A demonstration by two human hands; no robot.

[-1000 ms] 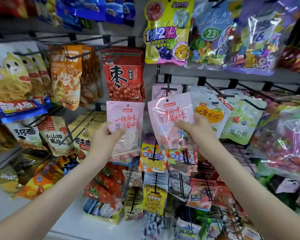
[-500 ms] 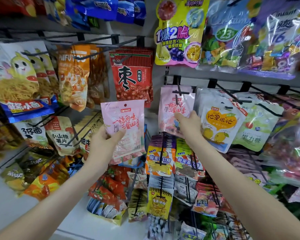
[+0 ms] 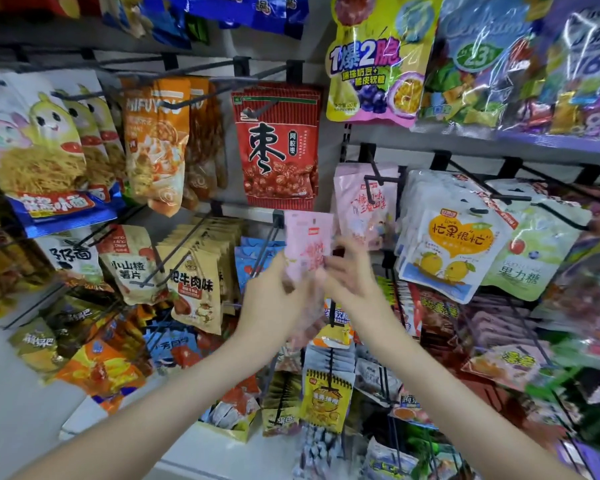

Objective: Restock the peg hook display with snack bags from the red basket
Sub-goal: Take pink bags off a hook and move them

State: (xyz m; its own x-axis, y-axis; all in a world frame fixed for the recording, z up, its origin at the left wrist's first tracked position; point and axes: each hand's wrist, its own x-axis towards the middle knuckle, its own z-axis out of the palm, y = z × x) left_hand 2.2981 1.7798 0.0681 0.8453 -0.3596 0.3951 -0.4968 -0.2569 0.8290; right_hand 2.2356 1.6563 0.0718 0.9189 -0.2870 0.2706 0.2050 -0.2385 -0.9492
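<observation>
My left hand and my right hand meet in front of the display, both blurred by motion. Between them is a pink snack bag with red lettering; the left hand grips its lower left part and the right hand's fingers close on its right edge. A matching pink bag hangs on a black peg hook just up and to the right. The red basket is out of view.
Peg hooks full of snack bags cover the wall: a red date bag above the hands, orange bags to the left, yellow mango bags to the right. Bare black hooks stick out left of the held bag.
The right hand left the bag it had hung on the hook and came down left to the second pink bag. The left hand carried that bag rightward towards the middle.
</observation>
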